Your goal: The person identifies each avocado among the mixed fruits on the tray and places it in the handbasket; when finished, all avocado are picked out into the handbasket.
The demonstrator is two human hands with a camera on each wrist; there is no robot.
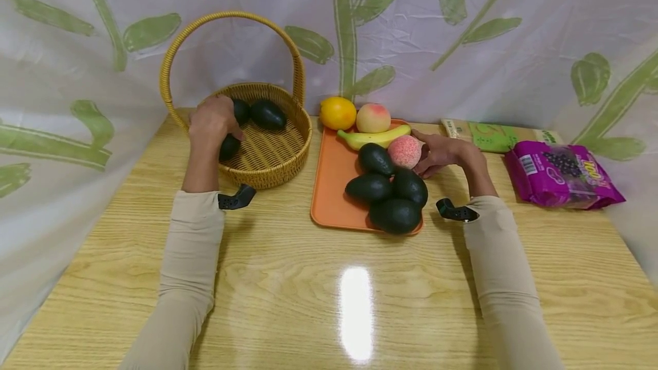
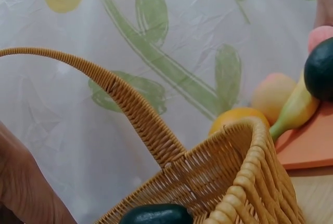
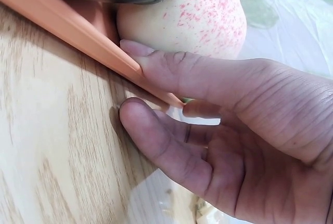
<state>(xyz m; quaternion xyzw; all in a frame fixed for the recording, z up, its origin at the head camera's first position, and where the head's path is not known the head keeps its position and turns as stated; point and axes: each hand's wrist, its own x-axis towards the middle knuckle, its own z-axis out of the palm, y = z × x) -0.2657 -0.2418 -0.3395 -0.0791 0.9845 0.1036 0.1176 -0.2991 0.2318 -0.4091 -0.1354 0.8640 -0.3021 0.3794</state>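
Observation:
My left hand [image 1: 211, 121] reaches over the left rim of a wicker basket [image 1: 280, 175] and grips a dark green avocado [image 1: 229, 147] low inside it. Two more avocados [image 1: 268, 115] lie at the back of the basket. In the left wrist view only part of the left hand [image 2: 26, 182] shows, its fingers out of frame. My right hand [image 1: 442, 156] is at the right edge of an orange tray [image 1: 331, 204]. Thumb on the rim and fingers curled below, it holds the tray edge beside a speckled pink peach [image 3: 192, 21].
On the tray lie several avocados [image 1: 394, 216], a banana [image 1: 375, 139], another peach [image 1: 373, 117] and a yellow-orange fruit [image 1: 337, 113]. A purple packet [image 1: 562, 176] and a green-and-tan packet [image 1: 493, 137] lie at the right. The basket's tall handle [image 1: 231, 15] arches above it. A flowered curtain hangs behind.

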